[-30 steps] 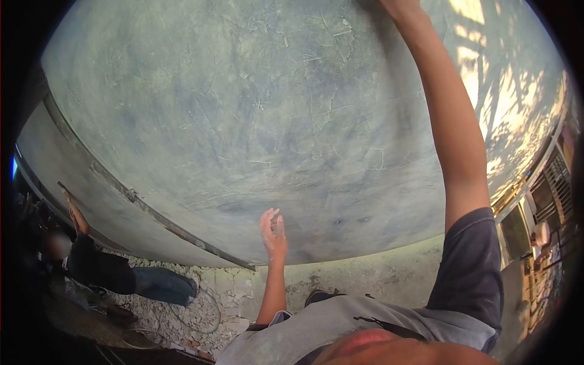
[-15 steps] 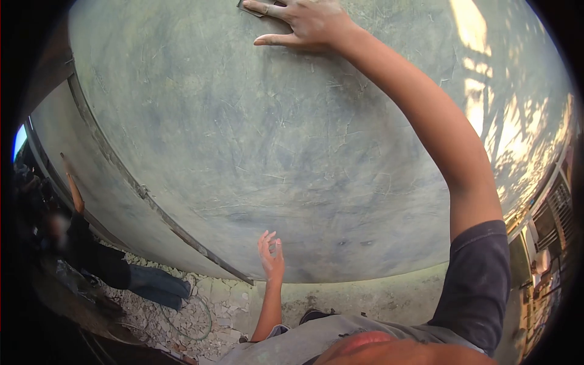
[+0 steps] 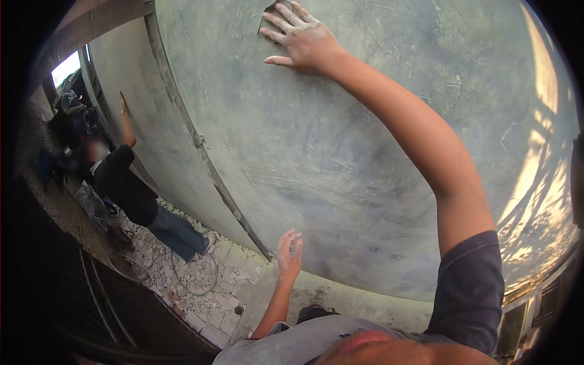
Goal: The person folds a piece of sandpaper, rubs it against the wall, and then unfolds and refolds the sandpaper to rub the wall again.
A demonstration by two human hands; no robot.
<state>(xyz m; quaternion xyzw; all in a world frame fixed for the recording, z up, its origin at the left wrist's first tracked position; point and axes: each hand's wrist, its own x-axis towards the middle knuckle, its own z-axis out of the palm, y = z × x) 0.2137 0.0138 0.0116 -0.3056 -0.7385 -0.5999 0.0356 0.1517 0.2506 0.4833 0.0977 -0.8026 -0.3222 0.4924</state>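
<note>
Right fingers: spread and extended over the pad, thumb held apart; the right hand [image 3: 307,42] presses rather than curls around it.
Pad: a dark, square-edged sanding pad [image 3: 266,31] by its look, under the fingertips, high on the greenish plastered wall [image 3: 365,140].
Left fingers: loosely bent, with nothing visible held; the left hand [image 3: 290,255] hangs near the wall's foot, contact unclear.
Change: the view has swung left, and the right hand is now nearer the upright strip [image 3: 198,140], suggesting the rubbing has shifted toward that edge.
Beyond: another person [image 3: 131,188] stands on rubble [image 3: 146,249], one arm raised.
</note>
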